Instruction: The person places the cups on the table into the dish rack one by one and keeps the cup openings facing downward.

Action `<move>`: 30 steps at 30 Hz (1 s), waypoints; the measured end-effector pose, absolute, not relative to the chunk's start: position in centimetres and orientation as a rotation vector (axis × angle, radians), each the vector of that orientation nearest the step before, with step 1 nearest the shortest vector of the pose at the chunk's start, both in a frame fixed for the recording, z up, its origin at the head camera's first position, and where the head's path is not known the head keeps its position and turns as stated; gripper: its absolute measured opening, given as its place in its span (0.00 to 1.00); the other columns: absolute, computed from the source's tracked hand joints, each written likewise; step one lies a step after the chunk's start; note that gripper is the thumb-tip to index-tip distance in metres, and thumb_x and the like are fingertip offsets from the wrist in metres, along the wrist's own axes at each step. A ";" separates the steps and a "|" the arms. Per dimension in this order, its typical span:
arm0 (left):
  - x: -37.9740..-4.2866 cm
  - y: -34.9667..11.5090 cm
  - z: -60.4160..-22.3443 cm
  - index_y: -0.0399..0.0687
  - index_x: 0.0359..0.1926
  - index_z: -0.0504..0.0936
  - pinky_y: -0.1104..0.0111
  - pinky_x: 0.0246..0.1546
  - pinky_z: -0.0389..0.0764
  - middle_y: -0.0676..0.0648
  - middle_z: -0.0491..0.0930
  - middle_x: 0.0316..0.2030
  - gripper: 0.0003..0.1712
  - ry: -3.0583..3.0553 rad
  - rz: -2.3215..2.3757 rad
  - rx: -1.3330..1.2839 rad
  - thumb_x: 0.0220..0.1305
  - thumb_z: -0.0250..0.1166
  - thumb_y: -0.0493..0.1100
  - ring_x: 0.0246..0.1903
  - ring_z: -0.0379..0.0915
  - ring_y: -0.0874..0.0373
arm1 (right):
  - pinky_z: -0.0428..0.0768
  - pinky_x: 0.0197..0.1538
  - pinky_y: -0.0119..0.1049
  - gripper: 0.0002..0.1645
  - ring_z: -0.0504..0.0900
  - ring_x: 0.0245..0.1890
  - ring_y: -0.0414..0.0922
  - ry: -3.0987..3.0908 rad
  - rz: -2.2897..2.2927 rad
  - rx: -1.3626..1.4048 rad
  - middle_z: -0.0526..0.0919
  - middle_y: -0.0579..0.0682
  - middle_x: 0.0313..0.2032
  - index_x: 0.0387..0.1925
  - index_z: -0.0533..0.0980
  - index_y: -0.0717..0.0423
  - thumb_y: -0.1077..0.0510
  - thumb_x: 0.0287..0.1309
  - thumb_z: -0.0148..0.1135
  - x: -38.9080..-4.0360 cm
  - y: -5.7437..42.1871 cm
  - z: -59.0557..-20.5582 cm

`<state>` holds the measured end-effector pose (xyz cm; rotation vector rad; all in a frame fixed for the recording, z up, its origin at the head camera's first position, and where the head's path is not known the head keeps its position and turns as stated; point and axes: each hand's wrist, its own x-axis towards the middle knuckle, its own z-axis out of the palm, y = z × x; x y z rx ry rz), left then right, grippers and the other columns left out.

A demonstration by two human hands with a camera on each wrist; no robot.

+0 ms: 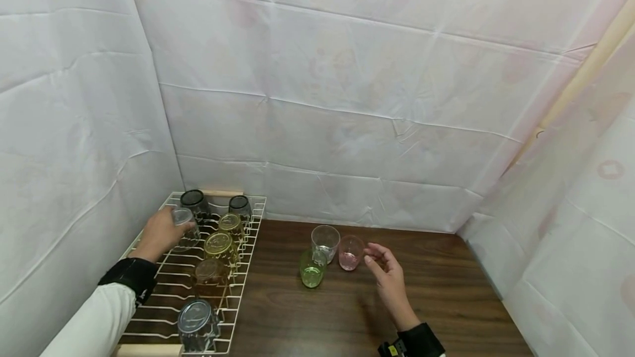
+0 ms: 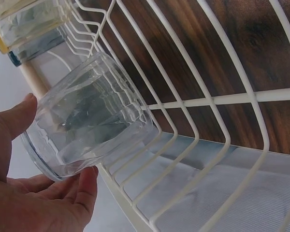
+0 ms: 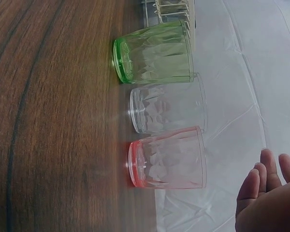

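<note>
My left hand (image 1: 161, 231) grips a clear glass (image 2: 94, 116) by its base end, thumb on one side and fingers on the other. That glass stands bottom up at the left side of a white wire rack (image 1: 244, 302), its rim down by the wires. To the right, my right hand (image 1: 389, 277) hovers with loosely bent fingers beside a pink glass (image 3: 166, 159), holding nothing. Next to the pink glass, a second clear glass (image 3: 169, 108) and a green glass (image 3: 154, 53) stand upright on the brown wooden table (image 1: 421, 252).
Upturned glasses share the rack: a dark glass (image 1: 193, 200) at the back left, another dark glass (image 1: 240, 205) at the back right, two yellow glasses (image 1: 220, 245), an amber glass (image 1: 210, 274) and a grey-blue glass (image 1: 195, 321) in front. White sheeting (image 1: 317, 136) encloses the table's back and sides.
</note>
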<state>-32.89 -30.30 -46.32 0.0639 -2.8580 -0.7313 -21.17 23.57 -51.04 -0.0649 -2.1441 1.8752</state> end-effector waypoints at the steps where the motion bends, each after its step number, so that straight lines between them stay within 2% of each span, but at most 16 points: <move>1: -32.9 -30.3 -46.3 0.12 0.68 0.64 0.35 0.52 0.80 0.14 0.74 0.57 0.47 -2.860 -0.731 0.068 0.69 0.71 0.51 0.54 0.75 0.19 | 0.79 0.53 0.23 0.22 0.79 0.52 0.33 -2.143 1.874 -0.066 0.83 0.60 0.59 0.66 0.75 0.63 0.61 0.76 0.62 -21.2 23.6 -51.0; 8: -32.9 -30.2 -46.4 0.12 0.70 0.61 0.33 0.55 0.79 0.13 0.71 0.59 0.50 -2.872 -0.727 0.081 0.67 0.73 0.49 0.56 0.73 0.18 | 0.79 0.53 0.23 0.21 0.78 0.49 0.27 -2.132 1.874 -0.064 0.83 0.61 0.58 0.66 0.74 0.66 0.67 0.76 0.59 -21.2 23.6 -51.2; 16: -32.8 -30.3 -46.6 0.11 0.69 0.61 0.33 0.55 0.79 0.12 0.72 0.58 0.51 -2.873 -0.717 0.061 0.64 0.75 0.48 0.56 0.73 0.18 | 0.80 0.53 0.22 0.20 0.77 0.49 0.27 -2.128 1.875 -0.073 0.84 0.62 0.57 0.65 0.76 0.63 0.65 0.76 0.61 -21.2 23.6 -51.4; 19: -32.9 -30.2 -46.8 0.11 0.70 0.60 0.31 0.58 0.77 0.11 0.70 0.59 0.53 -2.869 -0.710 0.065 0.63 0.76 0.48 0.58 0.71 0.16 | 0.79 0.54 0.22 0.20 0.77 0.49 0.26 -2.131 1.876 -0.075 0.84 0.63 0.58 0.65 0.76 0.63 0.66 0.76 0.60 -21.1 23.6 -51.4; 26: -32.8 -30.1 -46.9 0.11 0.71 0.57 0.30 0.63 0.74 0.10 0.66 0.62 0.55 -2.881 -0.720 0.085 0.63 0.76 0.46 0.62 0.66 0.15 | 0.79 0.55 0.22 0.20 0.79 0.53 0.34 -2.142 1.873 -0.072 0.83 0.61 0.59 0.65 0.77 0.61 0.61 0.76 0.62 -20.9 23.8 -51.5; 30: -32.8 -30.0 -46.9 0.10 0.71 0.57 0.30 0.63 0.73 0.10 0.65 0.62 0.55 -2.887 -0.714 0.092 0.63 0.76 0.46 0.62 0.66 0.15 | 0.79 0.55 0.23 0.20 0.79 0.53 0.34 -2.146 1.868 -0.075 0.84 0.60 0.58 0.65 0.77 0.61 0.60 0.76 0.63 -20.9 23.9 -51.5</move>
